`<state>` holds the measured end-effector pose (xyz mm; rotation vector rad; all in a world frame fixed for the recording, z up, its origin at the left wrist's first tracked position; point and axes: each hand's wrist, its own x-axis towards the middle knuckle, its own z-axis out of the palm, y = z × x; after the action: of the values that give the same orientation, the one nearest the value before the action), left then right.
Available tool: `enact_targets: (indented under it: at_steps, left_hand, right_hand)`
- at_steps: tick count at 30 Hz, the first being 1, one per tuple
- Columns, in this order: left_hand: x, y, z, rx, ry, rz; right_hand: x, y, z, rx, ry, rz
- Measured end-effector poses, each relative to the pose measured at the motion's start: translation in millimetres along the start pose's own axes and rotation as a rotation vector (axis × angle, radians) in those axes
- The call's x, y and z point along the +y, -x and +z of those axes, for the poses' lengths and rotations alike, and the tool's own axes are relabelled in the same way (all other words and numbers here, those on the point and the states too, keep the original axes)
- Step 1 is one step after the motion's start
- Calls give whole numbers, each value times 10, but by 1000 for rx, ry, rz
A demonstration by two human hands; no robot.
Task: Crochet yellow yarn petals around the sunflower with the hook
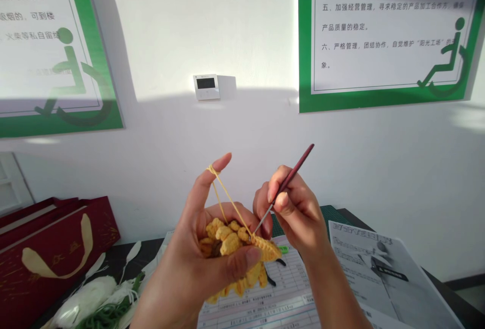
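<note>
A bumpy yellow crocheted piece (pixel 230 240) is held in my left hand (pixel 212 263), with the thumb pressed across its front. Yellow yarn (pixel 232 200) loops round the raised left index finger and runs down to the piece's upper right edge. My right hand (pixel 295 207) pinches a crochet hook (pixel 297 167) with a dark red handle and a metal shaft. The hook slants down to the left, its tip at the edge of the yellow piece where the yarn meets it. The exact stitch at the tip is too small to tell.
Printed sheets (pixel 276 298) lie below my hands, and a black-and-white page (pixel 390 273) is at the right. A green mat (pixel 331 215) shows behind. Red bags (pixel 68 253), white yarn (pixel 85 298) and green yarn (pixel 108 314) are at the left. A wall (pixel 242 137) stands ahead.
</note>
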<state>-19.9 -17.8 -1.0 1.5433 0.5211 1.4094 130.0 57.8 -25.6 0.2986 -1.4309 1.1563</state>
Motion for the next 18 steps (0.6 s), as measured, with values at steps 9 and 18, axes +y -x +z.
enact_targets:
  at_steps: [9, 18]
  left_hand:
    - [75, 31, 96, 217, -169, -9]
    - [79, 4, 126, 319, -209, 44]
  right_hand:
    - [19, -35, 99, 61, -77, 176]
    - [26, -62, 88, 11, -2, 107]
